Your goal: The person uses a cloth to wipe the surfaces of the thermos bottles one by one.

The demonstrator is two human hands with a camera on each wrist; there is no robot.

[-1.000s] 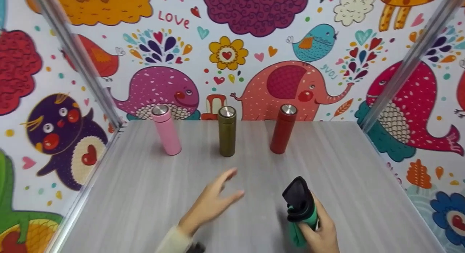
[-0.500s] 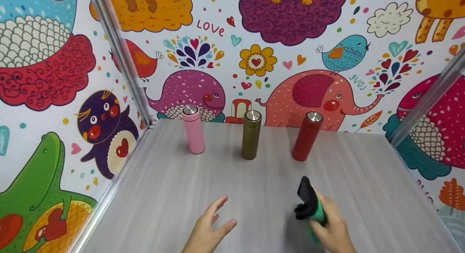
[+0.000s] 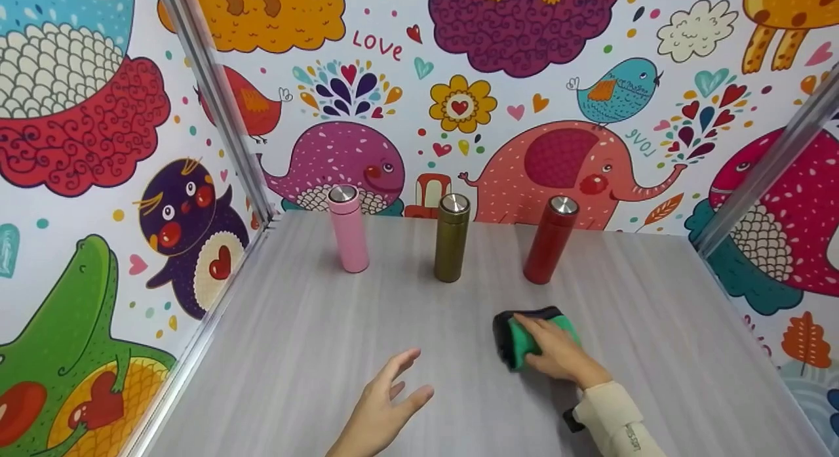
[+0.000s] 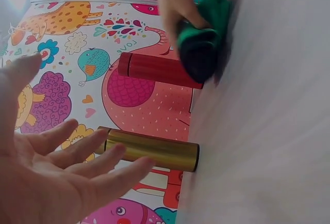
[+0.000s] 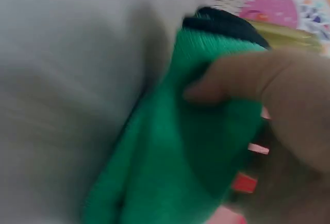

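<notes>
My right hand [image 3: 558,353] grips a folded green cloth with black edging [image 3: 520,343], low over the table in front of the red bottle. In the right wrist view the thumb presses on the green side of the cloth [image 5: 160,167]. Nearer the front, my left hand [image 3: 379,411] hovers with nothing in it, fingers spread and relaxed. Three slim bottles with silver-topped lids stand upright in a row at the back: pink [image 3: 351,242], olive-gold [image 3: 450,248] and red [image 3: 548,250]. From the left wrist, the gold bottle [image 4: 154,149] shows beyond the left fingertips.
The grey wood-grain table [image 3: 295,352] is bounded by walls printed with cartoon animals [image 3: 544,168]. Metal corner posts [image 3: 216,103] rise at both back corners, and a metal strip [image 3: 190,372] runs along the left edge.
My right hand has moved forward and left with the cloth, turning from upright to palm down over it. The left hand dropped back earlier and now barely moves. The bottles stand where they were.
</notes>
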